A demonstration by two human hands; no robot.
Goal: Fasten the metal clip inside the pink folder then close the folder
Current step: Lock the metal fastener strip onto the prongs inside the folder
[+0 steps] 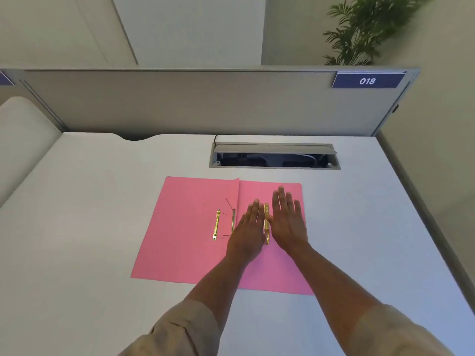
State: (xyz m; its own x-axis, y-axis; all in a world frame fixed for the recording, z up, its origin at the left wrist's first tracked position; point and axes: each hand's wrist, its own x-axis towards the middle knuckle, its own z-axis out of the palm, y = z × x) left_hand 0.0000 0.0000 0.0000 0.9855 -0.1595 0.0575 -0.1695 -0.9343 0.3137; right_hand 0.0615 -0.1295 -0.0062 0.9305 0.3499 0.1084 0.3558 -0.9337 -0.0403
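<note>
Pink card is lying spread open on the white desk [102, 201]: the pink folder [185, 242] is sitting just nearer the person than the cable hatch [274, 155], its centre fold running away from the person. Taking that fold as the landmark, one gold metal clip bar [266, 223] is lying just right of it and parallel to it, long axis pointing toward the hatch. The left hand [248, 228] and right hand [289, 222] are resting flat with fingers spread wide, gripping nothing, the bar showing in the narrow gap between them. Whether either hand is touching it I cannot tell. A second gold strip [216, 224] is lying left of the fold, also parallel, with thin prongs [229, 204] sticking up beside it. Both hands are about equally near the right-hand bar, so I judge either could be pinching it next; the strip left of the fold is closer to the left hand
</note>
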